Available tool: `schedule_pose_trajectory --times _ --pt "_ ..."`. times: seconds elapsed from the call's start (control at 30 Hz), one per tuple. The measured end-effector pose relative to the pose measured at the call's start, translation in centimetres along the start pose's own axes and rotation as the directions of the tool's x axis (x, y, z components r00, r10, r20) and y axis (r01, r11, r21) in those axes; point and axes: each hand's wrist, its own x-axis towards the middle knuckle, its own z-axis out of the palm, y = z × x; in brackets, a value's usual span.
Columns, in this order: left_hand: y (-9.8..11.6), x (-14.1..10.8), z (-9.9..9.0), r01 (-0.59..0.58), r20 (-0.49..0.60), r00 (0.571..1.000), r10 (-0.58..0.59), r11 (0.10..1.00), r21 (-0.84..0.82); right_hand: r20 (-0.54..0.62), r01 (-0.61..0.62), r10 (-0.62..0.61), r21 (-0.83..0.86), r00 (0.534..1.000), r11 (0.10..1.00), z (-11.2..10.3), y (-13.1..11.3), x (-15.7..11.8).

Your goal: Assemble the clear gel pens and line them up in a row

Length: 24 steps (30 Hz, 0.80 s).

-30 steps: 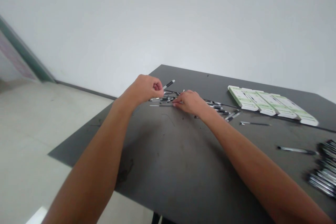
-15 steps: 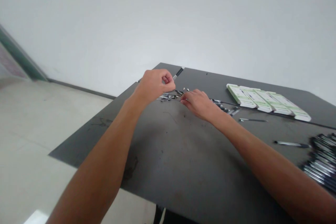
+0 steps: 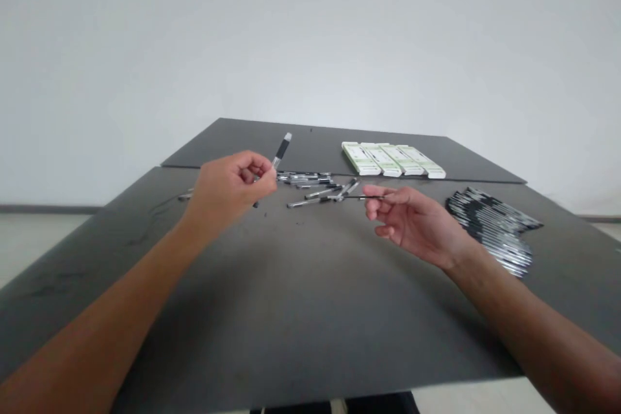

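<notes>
My left hand (image 3: 233, 186) is closed around a clear pen barrel with a black grip (image 3: 282, 147), which slants up and to the right from the fingers. To the right, my right hand (image 3: 414, 223) pinches a thin dark pen refill (image 3: 359, 197) between thumb and forefinger, its tip pointing left. The other fingers of that hand are loosely curled. Both hands are raised over the table, well apart. Beyond and between them lie loose clear pens (image 3: 308, 178), some crossing one another. Part of that group is hidden behind my left hand.
A dense bundle of pens (image 3: 490, 226) lies on the dark table (image 3: 291, 317) at the right. Several flat white-and-green boxes (image 3: 395, 160) rest farther back, beyond the table's seam. A pale wall (image 3: 310, 32) stands behind.
The view has swung right. My right hand has moved away from the small parts on the table and turned palm-up with a refill. My left hand still grips the pen barrel.
</notes>
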Motion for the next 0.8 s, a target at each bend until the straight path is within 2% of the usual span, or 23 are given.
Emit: schedule_pose_trajectory --times 0.1,0.23,0.37,0.5,0.57,0.7,0.8 --pt "0.8 -1.1 1.8 -0.010 0.090 0.996 0.010 1.000 0.003 -0.015 0.050 -0.049 0.083 0.999 0.995 -1.0 -0.2 -0.5" --pt "2.6 -3.3 3.9 -0.104 0.219 0.969 0.110 0.994 -0.039 -0.114 0.267 -0.250 0.175 0.961 0.948 -1.6 -1.2 -1.3" --pt "4.4 -5.2 5.3 -0.241 0.282 0.925 0.255 0.967 -0.085 -0.234 0.473 -0.436 0.135 0.869 0.871 -1.2 -2.0 -2.5" --pt "5.5 -6.2 5.8 -0.424 0.260 0.860 0.439 0.898 -0.117 -0.262 0.620 -0.605 -0.030 0.752 0.784 -0.1 -2.3 -4.0" --pt "5.8 -6.5 5.7 -0.456 0.249 0.845 0.473 0.881 -0.126 -0.267 0.618 -0.613 -0.077 0.743 0.783 0.5 -2.3 -4.8" --pt "6.0 -6.7 5.1 -0.452 0.263 0.843 0.470 0.883 -0.130 -0.243 0.573 -0.572 -0.075 0.783 0.816 1.1 -2.3 -5.7" --pt "5.9 -6.7 4.9 -0.454 0.271 0.839 0.472 0.882 -0.129 -0.235 0.589 -0.592 -0.092 0.771 0.803 1.3 -2.3 -5.8"
